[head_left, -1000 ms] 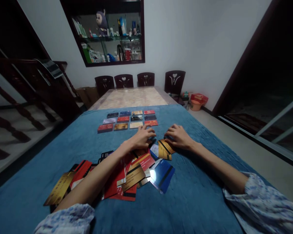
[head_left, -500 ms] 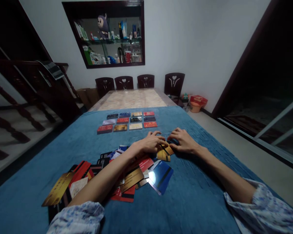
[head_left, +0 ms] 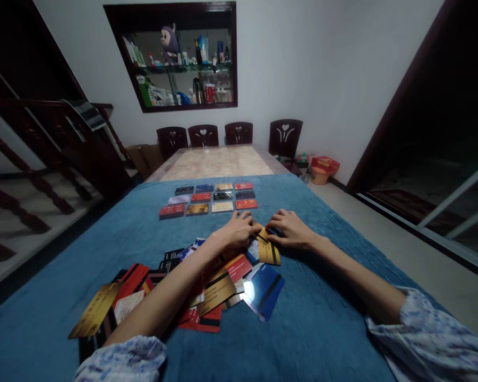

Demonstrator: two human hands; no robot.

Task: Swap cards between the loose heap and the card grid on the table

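Observation:
On the blue cloth [head_left: 310, 329], my left hand [head_left: 237, 232] lies at the top right of a loose pile of bank cards, its fingers curled against a gold card with a dark stripe. My right hand [head_left: 292, 231] is bent in from the other side, thumb and fingers closing at the same gold card's top edge. A second gold card [head_left: 270, 253] lies just below the fingers, overlapping the pile. Nearest below it is a blue card [head_left: 265, 292] with a black stripe. A brown-gold card [head_left: 218, 292] and a red card [head_left: 239, 267] lie beside my left forearm, which hides part of the pile.
Beyond my hands, small card stacks stand in three rows, among them a red stack [head_left: 172, 211] and a cream stack [head_left: 222, 207]. More cards, such as a gold one [head_left: 95, 310], spread at the lower left. Dark chairs [head_left: 286, 137] stand past the marble tabletop [head_left: 219, 160].
Both hands have shifted slightly left along the pile's top edge. The gold card below them has turned and lies more exposed, with a light-blue card showing beside it.

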